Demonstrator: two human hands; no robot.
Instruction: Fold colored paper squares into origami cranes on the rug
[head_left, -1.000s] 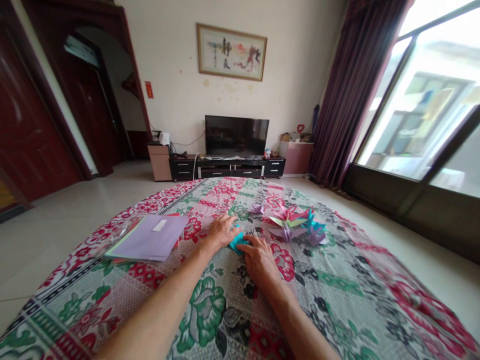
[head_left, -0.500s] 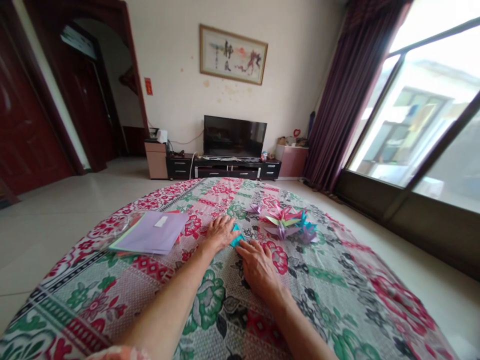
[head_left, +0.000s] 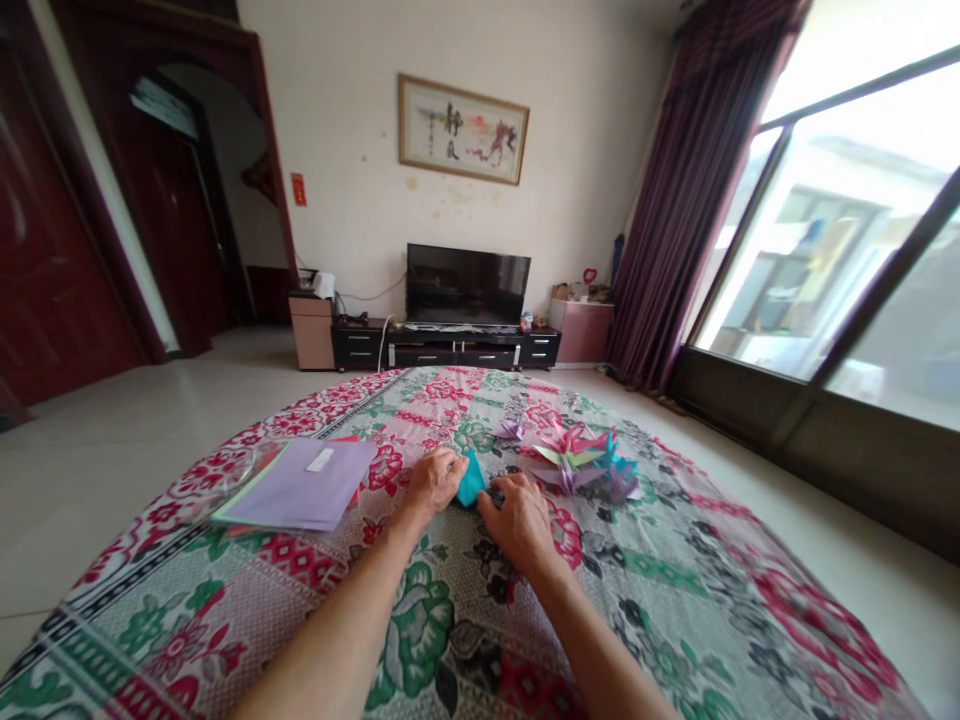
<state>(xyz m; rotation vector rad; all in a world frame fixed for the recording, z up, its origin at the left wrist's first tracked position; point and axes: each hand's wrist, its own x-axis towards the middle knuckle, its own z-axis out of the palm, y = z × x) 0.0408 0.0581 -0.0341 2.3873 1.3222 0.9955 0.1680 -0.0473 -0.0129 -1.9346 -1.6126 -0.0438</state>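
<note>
A folded piece of turquoise origami paper (head_left: 471,482) stands out between my two hands on the patterned tablecloth, its pointed end facing away from me. My left hand (head_left: 435,480) is closed at its left edge, thumb and fingers pinching the paper. From the right, my right hand (head_left: 519,518) has curled fingers, with the thumb at the paper's lower right corner. Part of the paper's edges is covered by my fingertips. Folded paper cranes (head_left: 574,455) in pink, green, turquoise and purple cluster to the right, and a small purple one (head_left: 513,429) sits apart behind them.
A stack of purple paper sheets (head_left: 300,490) with a white label lies on the left, other colours and clear wrapping peeking out beneath. The round table's floral tablecloth (head_left: 420,610) reaches toward a television (head_left: 469,285) on a low cabinet. A window is at the right.
Both hands have gone from lying flat over the turquoise paper to curled fingers at its sides. More of the paper shows, now as a pointed shape. The view has tilted slightly up.
</note>
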